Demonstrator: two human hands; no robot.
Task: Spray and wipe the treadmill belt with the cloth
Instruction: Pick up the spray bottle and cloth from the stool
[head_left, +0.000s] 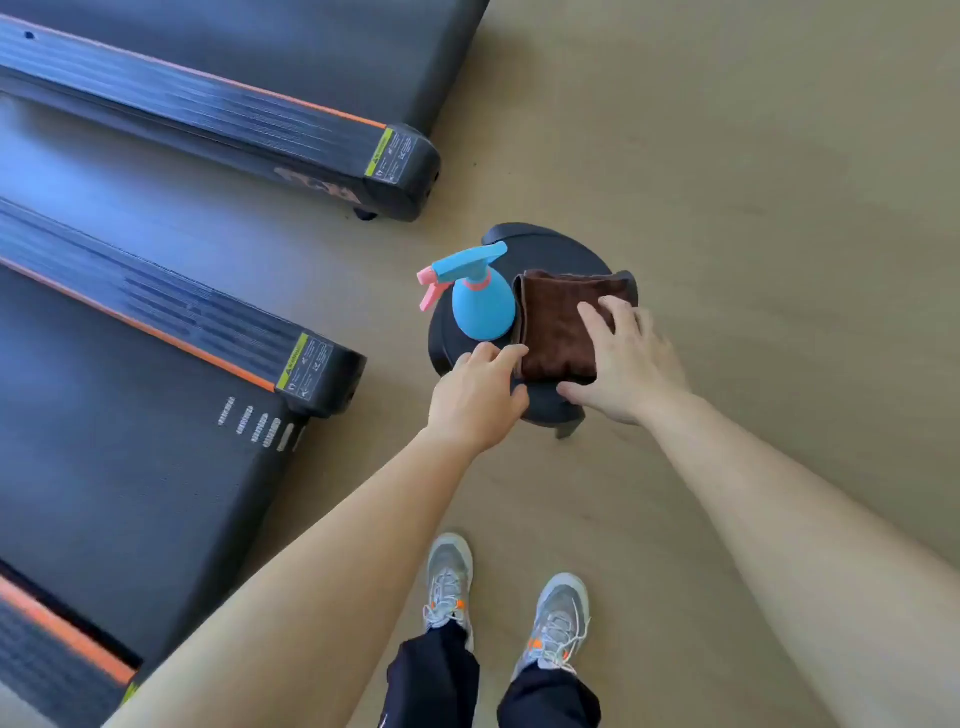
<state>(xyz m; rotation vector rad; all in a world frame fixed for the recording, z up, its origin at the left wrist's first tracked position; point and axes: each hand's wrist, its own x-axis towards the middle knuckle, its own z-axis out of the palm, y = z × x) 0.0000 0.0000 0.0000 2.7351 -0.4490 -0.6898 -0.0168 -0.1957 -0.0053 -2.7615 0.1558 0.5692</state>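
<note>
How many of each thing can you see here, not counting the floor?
Treadmills: 2
Stool: 1
Bottle: 1
Cloth: 1
Hands: 2 (left hand, right hand)
Shoes: 2
Total: 9

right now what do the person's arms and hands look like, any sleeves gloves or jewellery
Both are bare. The left arm and right arm show no sleeves anywhere in view. The left hand and right hand wear no gloves, and I can see no rings, watch or wristbands on either.
</note>
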